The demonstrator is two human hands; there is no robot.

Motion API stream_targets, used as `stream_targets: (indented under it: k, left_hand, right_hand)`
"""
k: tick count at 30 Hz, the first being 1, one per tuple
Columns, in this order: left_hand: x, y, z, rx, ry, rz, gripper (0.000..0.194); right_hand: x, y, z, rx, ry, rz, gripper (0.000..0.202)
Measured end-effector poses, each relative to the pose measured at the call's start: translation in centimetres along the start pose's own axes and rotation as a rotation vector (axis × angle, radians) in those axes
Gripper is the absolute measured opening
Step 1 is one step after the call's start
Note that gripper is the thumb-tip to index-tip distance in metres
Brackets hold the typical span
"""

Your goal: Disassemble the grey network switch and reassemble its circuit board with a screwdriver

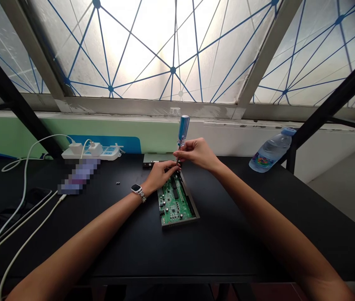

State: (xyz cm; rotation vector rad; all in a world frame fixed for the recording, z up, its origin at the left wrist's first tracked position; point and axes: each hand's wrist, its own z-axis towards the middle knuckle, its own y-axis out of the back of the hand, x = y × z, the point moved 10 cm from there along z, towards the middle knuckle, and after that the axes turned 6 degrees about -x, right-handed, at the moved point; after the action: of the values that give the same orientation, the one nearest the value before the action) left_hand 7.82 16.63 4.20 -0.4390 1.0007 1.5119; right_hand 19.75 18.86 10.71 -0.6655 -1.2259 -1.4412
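A screwdriver (183,130) with a blue and clear handle stands nearly upright over the far end of a green circuit board (175,200). My right hand (198,154) is closed around its metal shaft, just below the handle. At the shaft's lower end, my left hand (161,175) has its fingers drawn together over the board's far edge; what is between them is hidden. The board lies in a shallow dark metal tray (193,209) on the black table. A watch is on my left wrist.
Small metal bits (117,182) lie left of the board. Behind it is a flat metal cover (155,159). A power strip (108,152) with white cables (24,184) and a blurred flat object (79,177) are at left. A water bottle (270,152) leans against a black frame bar at right.
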Motion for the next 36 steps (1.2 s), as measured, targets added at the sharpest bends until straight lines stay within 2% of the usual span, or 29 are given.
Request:
stream_targets:
  k: [7, 13, 18, 22, 26, 28, 31, 36]
  left_hand:
    - [0.7, 0.2, 0.2, -0.062, 0.032, -0.007, 0.025]
    - [0.9, 0.1, 0.5, -0.061, 0.049, 0.028, 0.028]
    - [1.3, -0.1, 0.7, -0.064, 0.056, 0.109, 0.029]
    - [1.8, -0.1, 0.7, -0.083, 0.083, 0.155, 0.030]
    - [1.6, -0.2, 0.5, -0.065, 0.090, 0.140, 0.032]
    - [1.1, -0.3, 0.5, -0.044, 0.078, 0.109, 0.028]
    - [0.3, -0.2, 0.3, -0.015, 0.053, 0.059, 0.022]
    - [0.2, -0.1, 0.1, 0.007, 0.030, 0.009, 0.025]
  right_hand:
    - [-0.1, -0.9, -0.2, 0.084, -0.043, 0.070, 0.027]
    - [1.0, -1.5, -0.6, 0.180, 0.017, 0.000, 0.019]
    - [1.6, -2.5, -1.0, 0.266, 0.029, 0.035, 0.017]
    - [1.4, -2.7, -1.0, 0.243, 0.061, -0.036, 0.019]
    - [1.1, -1.6, -0.6, 0.091, 0.105, -0.221, 0.019]
    - [0.7, -1.1, -0.5, 0.051, 0.078, -0.183, 0.018]
    - [0.0, -0.9, -0.3, 0.066, 0.006, -0.041, 0.020]
    - [-0.4, -0.6, -0.2, 0.082, -0.037, 0.011, 0.015]
